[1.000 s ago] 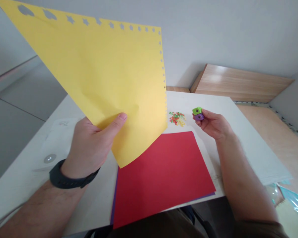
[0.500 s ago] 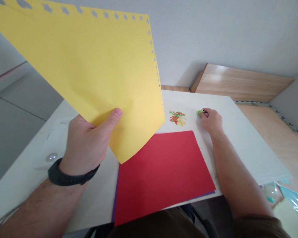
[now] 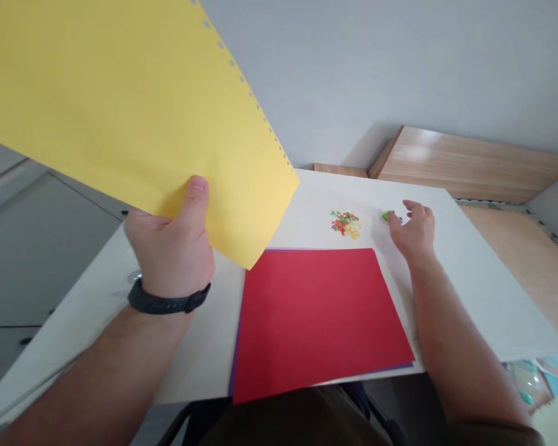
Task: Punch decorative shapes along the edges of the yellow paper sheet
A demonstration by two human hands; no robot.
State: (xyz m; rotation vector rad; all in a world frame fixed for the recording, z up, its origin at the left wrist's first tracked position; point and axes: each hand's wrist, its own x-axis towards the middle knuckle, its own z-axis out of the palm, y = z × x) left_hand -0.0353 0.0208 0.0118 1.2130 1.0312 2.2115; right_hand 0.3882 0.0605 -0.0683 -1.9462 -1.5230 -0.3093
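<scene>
My left hand (image 3: 174, 248) grips a large yellow sheet of paper (image 3: 134, 118) by its lower edge, thumb on the near face. A row of small punched holes runs along the sheet's right edge. Its bottom corner hangs over the left end of a red sheet of paper (image 3: 316, 316). On the table's far right side, my right hand (image 3: 416, 229) is open with fingers apart. Just beside its thumb rests a small green hole punch (image 3: 385, 216), partly hidden by the hand. Left of the punch lies a little pile of red, green and yellow paper cutouts (image 3: 346, 224).
The red sheet lies on a purple sheet (image 3: 233, 365) on the white table (image 3: 478, 297). A round metal grommet (image 3: 134, 276) shows by my left wrist. A wooden board (image 3: 474, 158) stands behind, and a clear plastic container (image 3: 527, 381) is at lower right.
My left hand has swung the yellow sheet so that it tilts further left. My right hand has let go of the hole punch and opened. The view has shifted slightly.
</scene>
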